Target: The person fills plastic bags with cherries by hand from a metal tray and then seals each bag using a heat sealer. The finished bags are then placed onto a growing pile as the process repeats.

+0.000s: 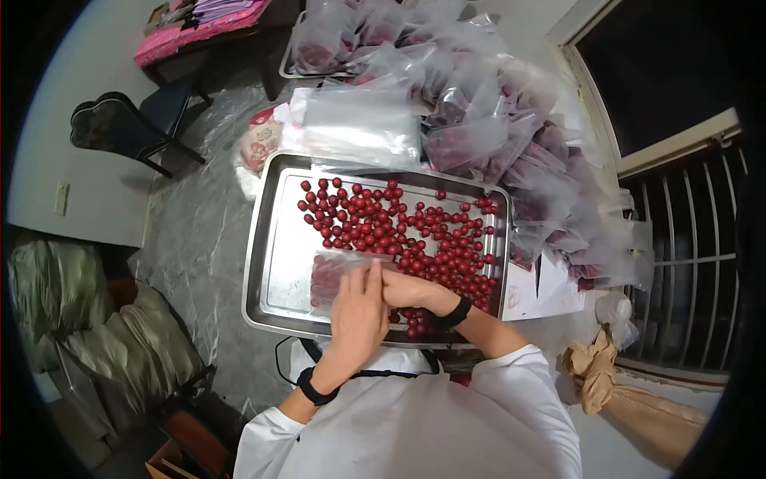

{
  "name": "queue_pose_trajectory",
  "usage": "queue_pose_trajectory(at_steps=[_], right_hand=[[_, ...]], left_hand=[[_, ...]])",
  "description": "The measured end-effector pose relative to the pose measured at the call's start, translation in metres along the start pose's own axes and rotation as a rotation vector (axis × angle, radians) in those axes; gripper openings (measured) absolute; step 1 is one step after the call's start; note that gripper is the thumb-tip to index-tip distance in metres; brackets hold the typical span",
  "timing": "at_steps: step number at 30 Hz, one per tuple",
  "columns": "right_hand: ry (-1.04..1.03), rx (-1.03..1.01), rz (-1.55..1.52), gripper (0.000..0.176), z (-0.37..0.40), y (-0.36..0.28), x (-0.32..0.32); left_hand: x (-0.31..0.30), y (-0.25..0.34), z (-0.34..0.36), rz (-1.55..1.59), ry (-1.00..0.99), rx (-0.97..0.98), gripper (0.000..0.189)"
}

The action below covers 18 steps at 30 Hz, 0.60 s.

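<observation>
Many small round red balls (375,219), fruit-like or bead-like, lie loose in a shallow metal tray (277,231). A clear plastic bag (325,281) with red balls inside rests in the tray's near left part. My left hand (361,313) is closed on the bag's right end, with the fingers pointing away from me. My right hand (411,291) meets it there, its fingers pinched at the same end and partly hidden behind the left fingers. Loose balls lie beside and under my right hand.
A stack of flat clear bags (363,124) lies beyond the tray. Many filled bags (471,104) are heaped behind and to the right. At left stand a dark chair (120,128) and a table with a pink cloth (199,32). Brown wrapping (594,371) lies at the right.
</observation>
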State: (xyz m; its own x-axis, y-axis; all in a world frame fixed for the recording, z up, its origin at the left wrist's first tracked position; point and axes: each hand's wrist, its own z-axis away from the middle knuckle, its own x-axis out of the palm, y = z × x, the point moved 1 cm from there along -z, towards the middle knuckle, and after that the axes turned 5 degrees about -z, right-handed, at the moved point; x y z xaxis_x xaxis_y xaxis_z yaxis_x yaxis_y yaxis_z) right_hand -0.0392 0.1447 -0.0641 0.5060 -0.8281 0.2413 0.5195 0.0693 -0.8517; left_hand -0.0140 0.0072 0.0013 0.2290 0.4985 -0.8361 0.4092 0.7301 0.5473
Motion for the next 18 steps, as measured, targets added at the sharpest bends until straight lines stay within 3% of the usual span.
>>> queue_pose_trajectory(at_steps=[1, 2, 5, 7, 10, 13, 18], right_hand=[[-0.017, -0.005, 0.145, 0.04, 0.004, -0.001, -0.001], [0.057, -0.117, 0.154, 0.038, 0.011, 0.004, 0.002], [0.047, -0.156, 0.226, 0.03, 0.039, -0.018, -0.004], [0.063, -0.198, -0.15, 0.027, 0.056, -0.02, -0.013], [0.319, -0.209, -0.16, 0.024, 0.074, -0.03, -0.036], [0.53, -0.242, -0.133, 0.023, 0.068, -0.021, -0.066], [0.566, -0.225, 0.134, 0.021, 0.03, 0.009, -0.103]], left_hand=[[-0.004, -0.002, 0.001, 0.009, 0.009, -0.015, 0.066], [-0.008, -0.003, 0.001, 0.016, 0.02, -0.031, 0.065], [-0.02, -0.005, 0.0, 0.047, 0.034, -0.069, 0.061], [-0.027, -0.007, -0.001, 0.095, 0.031, -0.119, 0.06], [-0.033, -0.013, 0.0, 0.071, 0.032, -0.125, 0.063], [-0.041, -0.021, 0.003, 0.127, 0.055, -0.123, 0.062], [-0.062, -0.024, 0.009, 0.259, 0.031, -0.206, 0.064]])
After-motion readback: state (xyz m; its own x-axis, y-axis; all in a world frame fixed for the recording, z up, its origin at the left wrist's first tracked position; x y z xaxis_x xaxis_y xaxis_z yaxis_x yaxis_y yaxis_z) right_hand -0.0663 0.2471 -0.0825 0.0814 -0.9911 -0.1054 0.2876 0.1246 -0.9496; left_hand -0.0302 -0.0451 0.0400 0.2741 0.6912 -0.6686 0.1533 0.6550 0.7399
